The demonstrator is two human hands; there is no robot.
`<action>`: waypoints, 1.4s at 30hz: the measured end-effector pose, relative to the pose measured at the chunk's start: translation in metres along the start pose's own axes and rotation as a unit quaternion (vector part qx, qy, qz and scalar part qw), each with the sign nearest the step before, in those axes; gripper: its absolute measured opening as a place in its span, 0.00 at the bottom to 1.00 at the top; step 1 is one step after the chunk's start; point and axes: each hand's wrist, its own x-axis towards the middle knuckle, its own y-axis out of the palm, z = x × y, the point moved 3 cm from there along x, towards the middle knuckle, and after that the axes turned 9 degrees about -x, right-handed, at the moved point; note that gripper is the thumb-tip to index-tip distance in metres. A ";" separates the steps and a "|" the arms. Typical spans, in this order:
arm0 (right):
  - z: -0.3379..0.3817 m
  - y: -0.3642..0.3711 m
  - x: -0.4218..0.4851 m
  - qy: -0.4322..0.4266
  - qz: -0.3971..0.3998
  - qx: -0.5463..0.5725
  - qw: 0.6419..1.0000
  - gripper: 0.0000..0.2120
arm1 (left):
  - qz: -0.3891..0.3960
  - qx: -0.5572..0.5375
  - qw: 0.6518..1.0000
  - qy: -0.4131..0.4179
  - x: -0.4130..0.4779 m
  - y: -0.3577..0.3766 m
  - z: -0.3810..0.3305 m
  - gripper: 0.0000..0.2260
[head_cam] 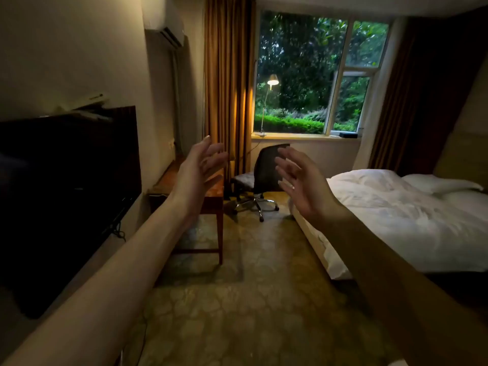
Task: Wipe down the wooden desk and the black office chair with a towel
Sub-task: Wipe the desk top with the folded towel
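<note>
Left hand (200,169) and right hand (299,182) spread, empty; towel unseen; the person should fetch one before wiping the tabletop (163,180).

Black chair (266,167), brown desk (211,191), white bedding (396,207), golden-brown curtain (227,75).
</note>
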 end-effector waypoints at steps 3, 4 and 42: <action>-0.021 -0.006 0.019 0.025 -0.003 -0.002 1.000 0.18 | -0.007 0.011 1.000 -0.023 0.019 -0.001 0.020 0.23; -0.029 -0.007 0.025 0.028 0.002 -0.009 1.000 0.17 | -0.006 0.015 0.999 -0.030 0.023 0.000 0.026 0.23; -0.355 0.150 0.589 0.164 0.189 -0.144 0.957 0.14 | -0.290 0.041 0.952 -0.095 0.502 -0.318 0.298 0.22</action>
